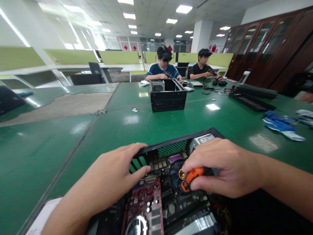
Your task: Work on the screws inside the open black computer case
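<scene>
An open black computer case (174,142) lies in front of me on the green table. My left hand (117,169) grips the case's far left rim, its thumb inside near the red graphics card (146,199) and its other fingers mostly hidden over the edge. Between thumb and fingers, my right hand (217,166) holds an orange-and-black screwdriver (194,175) by its handle. The screwdriver is above the round CPU fan (174,178); its tip is hidden. Behind my right hand, a silver power supply (204,138) sits in the case corner.
Across the green table (127,130) stands another black computer case (168,101). Two people sit at the far side. Blue-and-white gloves (281,125) lie at right, near a long black part (251,101) and cables. A bare patch (66,106) marks the left.
</scene>
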The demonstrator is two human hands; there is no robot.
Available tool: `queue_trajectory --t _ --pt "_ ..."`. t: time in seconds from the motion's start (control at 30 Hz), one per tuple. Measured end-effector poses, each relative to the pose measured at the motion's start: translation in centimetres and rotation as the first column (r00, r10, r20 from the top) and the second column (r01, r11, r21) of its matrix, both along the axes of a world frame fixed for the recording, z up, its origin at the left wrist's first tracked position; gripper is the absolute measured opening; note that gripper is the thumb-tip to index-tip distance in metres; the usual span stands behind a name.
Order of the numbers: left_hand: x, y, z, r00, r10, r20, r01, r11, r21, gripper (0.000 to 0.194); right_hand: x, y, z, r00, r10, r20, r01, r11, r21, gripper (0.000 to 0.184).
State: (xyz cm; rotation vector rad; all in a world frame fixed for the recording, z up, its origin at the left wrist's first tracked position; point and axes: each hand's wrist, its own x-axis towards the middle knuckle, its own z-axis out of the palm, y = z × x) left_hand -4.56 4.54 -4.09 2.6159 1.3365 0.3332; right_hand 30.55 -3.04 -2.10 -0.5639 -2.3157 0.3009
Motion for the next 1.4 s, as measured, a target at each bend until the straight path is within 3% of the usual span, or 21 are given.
queue_trajectory --t 0.6,1.07,1.27,1.4 --pt "0.06 -0.15 0.10 1.000 0.010 -0.013 -0.010 1.000 0.004 0.063 0.39 0.07 -0.19 0.998 -0.049 0.050 0.048 0.999 0.019 0.025" --pt "0.01 -0.11 0.26 1.000 0.004 0.005 -0.004 1.000 0.000 0.061 0.43 0.40 -0.32 0.997 -0.058 0.046 0.056 0.998 0.035 0.040" --pt "0.34 -0.14 0.60 0.999 0.020 -0.029 -0.021 0.999 -0.036 0.067 0.41 0.42 -0.31 0.997 -0.049 0.055 0.048 0.999 0.011 0.038" --pt "0.19 -0.16 0.42 1.000 0.018 -0.013 -0.018 1.000 -0.014 0.061 0.61 0.25 -0.05 0.997 -0.025 0.071 0.029 0.997 -0.067 0.027"
